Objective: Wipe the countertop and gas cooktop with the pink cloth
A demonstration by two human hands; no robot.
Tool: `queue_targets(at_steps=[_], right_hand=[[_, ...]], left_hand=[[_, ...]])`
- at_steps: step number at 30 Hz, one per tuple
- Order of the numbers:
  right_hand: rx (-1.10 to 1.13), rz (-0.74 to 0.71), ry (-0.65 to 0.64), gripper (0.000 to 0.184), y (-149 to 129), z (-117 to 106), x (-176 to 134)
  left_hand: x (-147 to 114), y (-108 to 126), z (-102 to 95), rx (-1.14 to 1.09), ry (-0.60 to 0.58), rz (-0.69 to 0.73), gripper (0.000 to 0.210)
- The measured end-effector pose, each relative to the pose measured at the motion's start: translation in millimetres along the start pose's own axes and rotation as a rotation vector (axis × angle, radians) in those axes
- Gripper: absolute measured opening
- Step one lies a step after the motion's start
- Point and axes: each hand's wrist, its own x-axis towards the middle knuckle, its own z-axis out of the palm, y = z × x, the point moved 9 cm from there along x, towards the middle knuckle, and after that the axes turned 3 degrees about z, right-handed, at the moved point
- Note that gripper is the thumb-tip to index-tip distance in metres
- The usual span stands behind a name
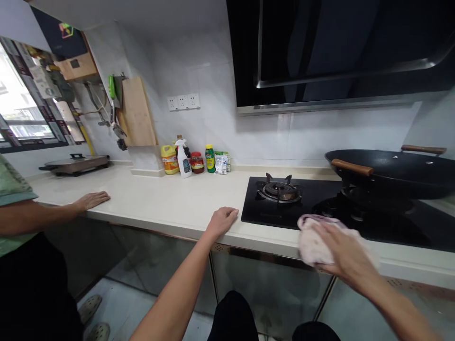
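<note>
My right hand grips a pale pinkish-white cloth, slightly blurred. The cloth lies over the front edge of the counter and laps onto the front of the black glass gas stove. Resting on the white countertop, just left of the stove, my left hand holds nothing; its fingers are loosely bent and not pressed into a fist. The left burner stands bare. Over the right burner sits a large dark wok with wooden handles.
At left another person's hand lies flat on the counter edge. A yellow jug, a white spray bottle, a red-lidded jar and a green bottle stand by the wall. Above hangs a black range hood.
</note>
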Motion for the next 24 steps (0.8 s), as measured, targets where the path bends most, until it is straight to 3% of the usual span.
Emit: queue_targets(at_steps=[5,7,9,12,15,19,22,24], right_hand=[[-0.150,0.204,0.137,0.071,129.7,-13.8,-59.0],[-0.171,0.251,0.151,0.069,150.8,-14.8,-72.6],[-0.211,0.249,0.093,0.069,143.3,-9.4,-71.4],[-0.310,0.204,-0.022,0.074,81.8,-2.4,-44.8],[-0.322,0.082,-0.086,0.070,-22.5,-4.5,-1.9],[-0.143,-0.089,-0.093,0.068,-156.8,-12.7,49.2],[-0.022,-0.169,-0.056,0.064,-220.6,-13.8,72.9],[0.019,-0.208,-0.034,0.066,-244.9,-11.6,80.3]], left_hand=[[-0.2,1.1,4.6,0.048,-0.002,0.035,0.045],[-0.1,2.7,6.0,0.070,0.002,0.041,0.045],[-0.7,6.2,6.7,0.094,0.005,0.046,0.045],[-2.8,12.4,6.4,0.125,0.004,0.046,0.046],[-4.6,14.4,5.1,0.139,0.009,0.043,0.046],[-2.4,7.6,4.1,0.133,0.018,0.036,0.048],[2.2,-1.2,2.5,0.112,0.030,0.010,0.052],[4.8,-5.4,0.9,0.096,0.039,-0.006,0.053]])
